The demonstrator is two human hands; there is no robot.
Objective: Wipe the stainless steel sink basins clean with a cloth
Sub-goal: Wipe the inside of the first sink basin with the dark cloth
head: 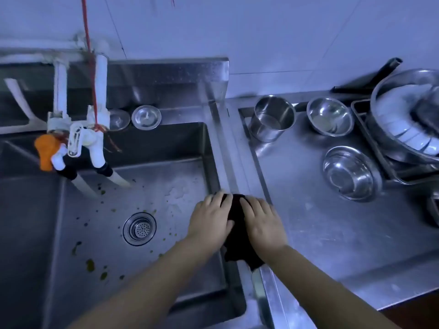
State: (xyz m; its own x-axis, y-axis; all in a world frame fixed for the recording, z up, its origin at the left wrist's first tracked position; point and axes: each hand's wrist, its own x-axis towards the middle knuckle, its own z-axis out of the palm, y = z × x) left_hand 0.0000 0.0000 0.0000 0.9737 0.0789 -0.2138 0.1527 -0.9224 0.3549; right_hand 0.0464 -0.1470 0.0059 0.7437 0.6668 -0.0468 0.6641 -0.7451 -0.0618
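Hardly begun, by the look of the basin. Both hands pressed flat on a dark cloth [237, 224] draped over the right rim of the sink basin [221, 167], where the rim meets the steel table [332, 233]. Left hand [211, 222] on the basin side of the cloth, right hand [263, 224] on the table side, fingers [251, 205] of both stretched forward and slightly spread, palms down, not curled round the fabric; pressing rather than gripping, as far as can be told. Cloth bunched between and beneath the hands, its lower end hanging toward the near edge. Basin floor visibly dirty: greenish-brown spots and smears [90, 264] scattered left of and below the drain strainer [139, 228], smaller flecks up near the taps [78, 143], and a pale watery patch toward the back right. No wiped streak or cleared patch anywhere on the floor. A second basin only partly in view at the far left, too dark to judge. Two round strainer lids [146, 117] resting on the back ledge behind the basin. On the table to the right, a steel pot [273, 118], two steel bowls [351, 173] and a rack of stacked dishes [408, 124], well apart from the hands. Judged from this: rim perhaps being rubbed now, whole basin floor and walls left to do, then the neighbouring basin.
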